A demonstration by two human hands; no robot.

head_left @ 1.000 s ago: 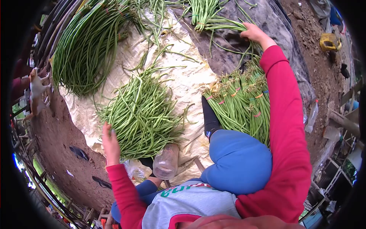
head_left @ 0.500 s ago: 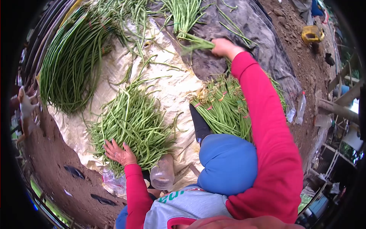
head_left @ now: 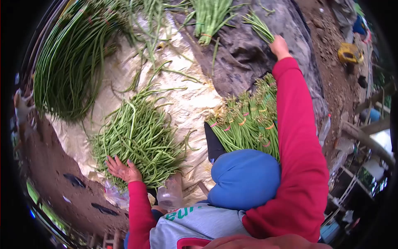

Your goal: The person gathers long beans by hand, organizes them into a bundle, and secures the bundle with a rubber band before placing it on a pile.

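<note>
A loose heap of green long beans (head_left: 137, 139) lies in front of me on the pale sheet. My left hand (head_left: 123, 170) rests on the heap's near left side, fingers spread. At the far right, my right hand (head_left: 280, 45) is closed around the end of a small bunch of long beans (head_left: 259, 27), held over the dark sheet. Several tied bundles of beans (head_left: 248, 130) with coloured bands lie beside my knee, partly hidden by my right arm. Another banded bundle (head_left: 207, 18) lies at the top, left of my right hand.
A large mass of long beans (head_left: 68, 66) covers the upper left of the pale sheet (head_left: 192, 99). A clear plastic jar (head_left: 170, 193) is by my lap. A yellow container (head_left: 350, 53) and a plastic bottle (head_left: 324, 130) sit right. An animal (head_left: 23, 110) is at far left.
My right hand has moved right with the small bunch, away from the banded bundle at the top. My left hand has stayed on the heap.
</note>
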